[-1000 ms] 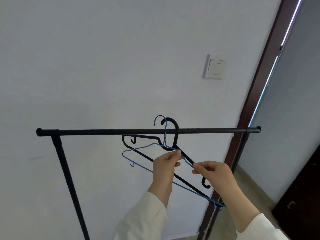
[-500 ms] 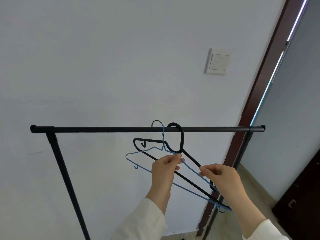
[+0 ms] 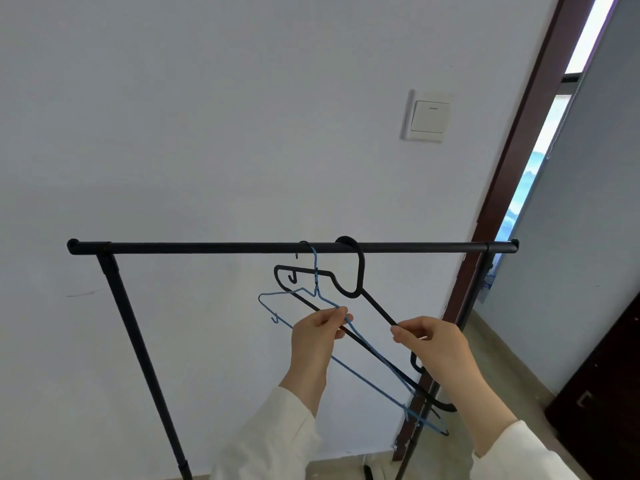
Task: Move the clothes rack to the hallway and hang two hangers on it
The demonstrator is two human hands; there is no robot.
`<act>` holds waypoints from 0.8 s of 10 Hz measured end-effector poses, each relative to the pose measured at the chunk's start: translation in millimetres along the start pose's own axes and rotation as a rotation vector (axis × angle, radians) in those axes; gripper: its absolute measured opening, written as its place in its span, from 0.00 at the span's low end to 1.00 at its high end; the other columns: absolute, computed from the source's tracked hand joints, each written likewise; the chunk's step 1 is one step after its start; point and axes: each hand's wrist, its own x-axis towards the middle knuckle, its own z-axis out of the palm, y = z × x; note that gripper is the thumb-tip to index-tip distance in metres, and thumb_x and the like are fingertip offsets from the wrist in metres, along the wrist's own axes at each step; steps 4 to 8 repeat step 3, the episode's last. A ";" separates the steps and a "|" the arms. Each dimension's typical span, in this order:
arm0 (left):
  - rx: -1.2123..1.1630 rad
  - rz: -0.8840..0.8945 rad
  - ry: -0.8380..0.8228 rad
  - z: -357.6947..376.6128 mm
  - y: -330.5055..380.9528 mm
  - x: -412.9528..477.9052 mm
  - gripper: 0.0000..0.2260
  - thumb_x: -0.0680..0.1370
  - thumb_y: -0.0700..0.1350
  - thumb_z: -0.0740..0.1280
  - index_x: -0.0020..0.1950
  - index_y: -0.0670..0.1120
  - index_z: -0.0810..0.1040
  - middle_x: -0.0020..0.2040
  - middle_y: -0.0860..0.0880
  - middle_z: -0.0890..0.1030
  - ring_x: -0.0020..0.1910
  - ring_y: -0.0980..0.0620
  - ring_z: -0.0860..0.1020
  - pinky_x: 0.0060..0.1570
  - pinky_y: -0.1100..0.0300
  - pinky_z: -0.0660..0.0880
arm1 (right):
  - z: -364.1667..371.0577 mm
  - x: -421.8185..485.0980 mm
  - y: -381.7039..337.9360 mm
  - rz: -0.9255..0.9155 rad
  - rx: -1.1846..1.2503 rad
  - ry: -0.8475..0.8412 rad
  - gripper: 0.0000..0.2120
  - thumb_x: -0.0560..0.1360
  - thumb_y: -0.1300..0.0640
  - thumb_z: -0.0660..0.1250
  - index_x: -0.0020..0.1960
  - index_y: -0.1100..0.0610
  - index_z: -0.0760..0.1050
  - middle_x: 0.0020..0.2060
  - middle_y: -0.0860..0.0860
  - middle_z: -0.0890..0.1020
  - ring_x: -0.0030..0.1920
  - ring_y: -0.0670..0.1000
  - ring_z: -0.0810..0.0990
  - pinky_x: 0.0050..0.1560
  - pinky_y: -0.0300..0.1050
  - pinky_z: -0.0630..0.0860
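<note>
Clothes rack (image 3: 214, 248) looks parked by a white wall, right end of its bar next to a door frame (image 3: 512, 188). Both hooks are over the bar near the middle: blue hanger (image 3: 372, 374) and black hanger (image 3: 360, 271). Left hand (image 3: 317, 336) pinches the blue wire, right hand (image 3: 433, 344) pinches the black arm. I'd say only letting go is left. Light switch (image 3: 429, 116) sits above; nothing's blocking.
</note>
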 end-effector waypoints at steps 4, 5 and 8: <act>-0.011 0.029 0.065 -16.9 -3.3 -23.7 0.19 0.75 0.46 0.67 0.64 0.40 0.76 0.56 0.48 0.80 0.56 0.50 0.78 0.63 0.55 0.70 | 1.6 -18.6 -4.6 0.031 0.050 0.040 0.16 0.71 0.53 0.68 0.57 0.56 0.75 0.45 0.46 0.80 0.47 0.48 0.78 0.32 0.30 0.67; -0.011 0.029 0.065 -16.9 -3.3 -23.7 0.19 0.75 0.46 0.67 0.64 0.40 0.76 0.56 0.48 0.80 0.56 0.50 0.78 0.63 0.55 0.70 | 1.6 -18.6 -4.6 0.031 0.050 0.040 0.16 0.71 0.53 0.68 0.57 0.56 0.75 0.45 0.46 0.80 0.47 0.48 0.78 0.32 0.30 0.67; -0.011 0.029 0.065 -16.9 -3.3 -23.7 0.19 0.75 0.46 0.67 0.64 0.40 0.76 0.56 0.48 0.80 0.56 0.50 0.78 0.63 0.55 0.70 | 1.6 -18.6 -4.6 0.031 0.050 0.040 0.16 0.71 0.53 0.68 0.57 0.56 0.75 0.45 0.46 0.80 0.47 0.48 0.78 0.32 0.30 0.67</act>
